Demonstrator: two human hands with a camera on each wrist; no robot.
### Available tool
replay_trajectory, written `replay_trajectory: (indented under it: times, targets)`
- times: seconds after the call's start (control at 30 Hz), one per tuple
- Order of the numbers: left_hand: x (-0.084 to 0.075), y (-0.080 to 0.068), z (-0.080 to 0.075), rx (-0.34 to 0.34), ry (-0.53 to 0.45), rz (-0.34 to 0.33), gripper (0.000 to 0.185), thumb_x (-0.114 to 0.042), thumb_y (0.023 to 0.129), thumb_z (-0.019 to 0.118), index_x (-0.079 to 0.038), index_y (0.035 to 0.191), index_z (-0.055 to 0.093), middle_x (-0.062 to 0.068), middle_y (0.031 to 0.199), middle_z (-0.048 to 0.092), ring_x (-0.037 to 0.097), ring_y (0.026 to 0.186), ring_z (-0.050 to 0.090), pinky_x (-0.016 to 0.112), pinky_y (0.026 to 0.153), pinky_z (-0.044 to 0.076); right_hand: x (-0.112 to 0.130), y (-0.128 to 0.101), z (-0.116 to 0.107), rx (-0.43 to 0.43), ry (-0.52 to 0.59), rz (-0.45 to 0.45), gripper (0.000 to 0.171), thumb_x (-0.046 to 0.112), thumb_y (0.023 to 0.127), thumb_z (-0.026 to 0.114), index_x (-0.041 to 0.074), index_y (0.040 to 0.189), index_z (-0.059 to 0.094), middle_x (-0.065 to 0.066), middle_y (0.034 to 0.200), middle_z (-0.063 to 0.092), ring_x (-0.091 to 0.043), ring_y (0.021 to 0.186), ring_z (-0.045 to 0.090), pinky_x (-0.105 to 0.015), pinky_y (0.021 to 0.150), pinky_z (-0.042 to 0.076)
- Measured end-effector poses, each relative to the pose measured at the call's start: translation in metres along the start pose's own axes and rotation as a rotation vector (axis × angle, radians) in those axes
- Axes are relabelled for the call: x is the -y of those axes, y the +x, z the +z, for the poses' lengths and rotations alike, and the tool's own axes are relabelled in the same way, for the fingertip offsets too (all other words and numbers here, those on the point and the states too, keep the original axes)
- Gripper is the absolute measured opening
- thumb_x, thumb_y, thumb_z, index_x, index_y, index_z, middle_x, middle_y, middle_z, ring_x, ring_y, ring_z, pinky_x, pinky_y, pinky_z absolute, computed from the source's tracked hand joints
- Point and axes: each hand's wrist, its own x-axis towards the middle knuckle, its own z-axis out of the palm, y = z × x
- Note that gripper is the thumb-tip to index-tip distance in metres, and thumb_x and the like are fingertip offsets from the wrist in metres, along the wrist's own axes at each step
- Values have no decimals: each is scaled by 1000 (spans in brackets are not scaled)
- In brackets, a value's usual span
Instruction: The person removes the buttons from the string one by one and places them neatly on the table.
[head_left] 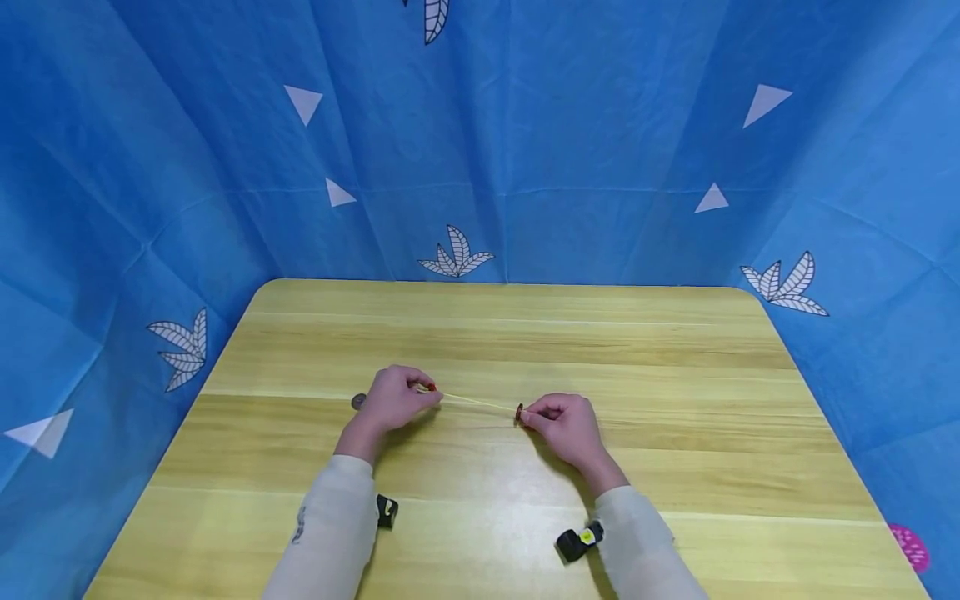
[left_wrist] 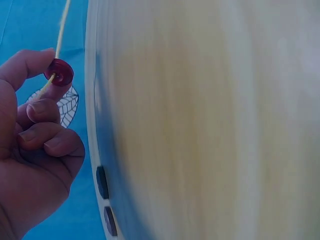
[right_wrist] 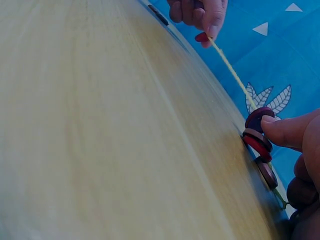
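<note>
A pale yellow string [head_left: 476,402] runs taut between both hands above the table. At its left end, my left hand [head_left: 397,396] pinches a round red button [left_wrist: 62,75], and the string passes through a hole in it. My right hand [head_left: 566,425] grips the other end, its thumb pressed on a dark red button [right_wrist: 256,119]. Below that thumb hang more buttons on the same string, among them a bright red button [right_wrist: 257,148] and a brownish button [right_wrist: 266,172]. A knotted green string end [right_wrist: 283,203] shows beneath them.
A loose dark button [head_left: 358,401] lies on the wooden table [head_left: 480,333] just left of my left hand; the left wrist view shows two dark buttons, one [left_wrist: 102,182] above the other. Blue patterned cloth [head_left: 510,142] hangs around the table.
</note>
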Motion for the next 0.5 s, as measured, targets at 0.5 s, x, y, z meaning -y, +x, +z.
replay_trajectory:
  times: [0.5]
  targets:
    - [31,-11,-45,-82,30,6,21,-23,89,76,-5,101,75,1,58,43,16,51,44,32,55,41,-7,2,1,1,-21,18,11,3,84,80,12,77,79,6,74,72,-14,72,70,-29,75,53]
